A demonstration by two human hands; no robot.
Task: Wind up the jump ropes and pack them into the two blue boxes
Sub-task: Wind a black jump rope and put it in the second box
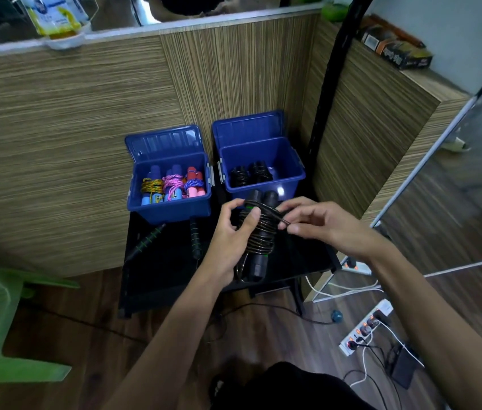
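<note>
Two bare forearms enter from the bottom edge, with no sleeve, cuff, watch or strap on either one as far as the picture reaches. The left hand point(230, 232) and the right hand point(319, 223) are bare too: no gloves, and no rings on the fingers that show (the far sides are hidden). The fingernails look short and plain. At the bottom centre sits a dark, rounded mass of black fabric, probably shorts or trousers over a knee, though it is too dim to say which.
</note>
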